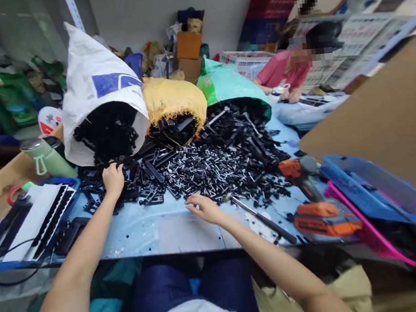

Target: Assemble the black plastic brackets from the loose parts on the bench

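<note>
At eleven o'clock we can't tell left hand (113,180) grip; right hand (204,208) fingers loosely parted; dragging black plastic parts (133,177) could scatter slim silver metal pieces (209,171).

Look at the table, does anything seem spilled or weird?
Yes: loose black and silvery parts lie heaped across the blue tabletop, before the open mouths of the white sack, yellow sack and green sack, so they look spilled.

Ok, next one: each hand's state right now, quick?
Left hand: fingers curled at the black parts; can't tell whether it holds any.
Right hand: loosely open, nothing visible in it, beside the small-parts pile.
</note>
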Available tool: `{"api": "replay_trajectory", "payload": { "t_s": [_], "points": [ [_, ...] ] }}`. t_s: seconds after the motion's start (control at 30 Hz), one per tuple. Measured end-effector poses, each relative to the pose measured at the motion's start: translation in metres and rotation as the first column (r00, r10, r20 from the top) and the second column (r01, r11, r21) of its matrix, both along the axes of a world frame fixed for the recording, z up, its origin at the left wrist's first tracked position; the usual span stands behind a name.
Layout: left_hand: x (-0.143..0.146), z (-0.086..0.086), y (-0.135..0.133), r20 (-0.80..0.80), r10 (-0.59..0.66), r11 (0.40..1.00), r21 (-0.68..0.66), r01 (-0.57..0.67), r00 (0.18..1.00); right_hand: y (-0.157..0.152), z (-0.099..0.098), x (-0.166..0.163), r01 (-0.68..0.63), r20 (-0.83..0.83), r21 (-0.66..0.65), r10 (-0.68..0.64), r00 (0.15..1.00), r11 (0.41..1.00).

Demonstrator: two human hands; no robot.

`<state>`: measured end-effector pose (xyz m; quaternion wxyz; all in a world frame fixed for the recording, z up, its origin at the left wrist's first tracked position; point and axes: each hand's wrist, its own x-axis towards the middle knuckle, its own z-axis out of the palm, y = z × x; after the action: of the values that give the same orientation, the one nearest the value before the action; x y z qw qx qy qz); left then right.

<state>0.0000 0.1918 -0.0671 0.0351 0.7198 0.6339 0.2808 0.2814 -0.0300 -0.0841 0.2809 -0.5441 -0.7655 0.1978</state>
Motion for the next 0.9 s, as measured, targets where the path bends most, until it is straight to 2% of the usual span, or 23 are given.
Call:
{"api": "replay_trajectory", "payload": {
  "t_s": [0.07,0.13,0.17,0.2,0.3,0.37,0.43,0.5,0.6,0.67,0.77,0.9],
  "points": [
    [0.003,0.005,-0.034,0.134,-0.045,0.999,0.016,0.043,0.99,-0.004,0.011,-0.002,0.033,0.072,0.002,-0.033,0.997,0.999],
    [0.01,0.002,-0.077,0.204,-0.168,0.982,-0.046,0.181,0.965,0.002,0.02,0.001,0.075,0.133,0.008,-0.075,0.988,0.997],
    [0.014,-0.002,-0.099,0.236,-0.245,0.955,-0.105,0.276,0.94,0.008,0.024,0.004,0.099,0.168,0.01,-0.099,0.981,0.995],
    [0.018,-0.009,-0.12,0.257,-0.306,0.927,-0.138,0.348,0.917,0.016,0.027,0.009,0.128,0.207,0.018,-0.128,0.97,0.992],
    [0.03,-0.038,-0.169,0.277,-0.505,0.833,-0.094,0.546,0.818,0.05,0.039,0.028,0.244,0.32,0.093,-0.261,0.911,0.965],
    [0.037,-0.057,-0.186,0.278,-0.515,0.811,-0.148,0.565,0.811,0.075,0.047,0.038,0.308,0.364,0.162,-0.347,0.865,0.937],
    [0.044,-0.072,-0.194,0.224,-0.519,0.799,-0.215,0.561,0.825,0.098,0.053,0.042,0.336,0.391,0.212,-0.395,0.831,0.918],
    [0.051,-0.081,-0.196,0.079,-0.53,0.823,-0.19,0.535,0.844,0.118,0.05,0.036,0.341,0.417,0.244,-0.416,0.808,0.908],
    [0.062,-0.086,-0.195,-0.189,-0.5,0.866,-0.088,0.493,0.845,0.137,0.031,0.019,0.35,0.439,0.251,-0.428,0.79,0.903],
    [0.067,-0.086,-0.193,-0.302,-0.483,0.873,-0.094,0.478,0.822,0.144,0.013,0.009,0.363,0.457,0.243,-0.436,0.775,0.899],
    [0.07,-0.085,-0.19,-0.37,-0.479,0.875,-0.127,0.468,0.796,0.149,-0.006,0.002,0.37,0.456,0.271,-0.457,0.764,0.889],
    [0.065,-0.088,-0.19,-0.325,-0.499,0.86,-0.07,0.506,0.803,0.163,-0.003,0.013,0.326,0.379,0.323,-0.437,0.816,0.889]
  ]
}}
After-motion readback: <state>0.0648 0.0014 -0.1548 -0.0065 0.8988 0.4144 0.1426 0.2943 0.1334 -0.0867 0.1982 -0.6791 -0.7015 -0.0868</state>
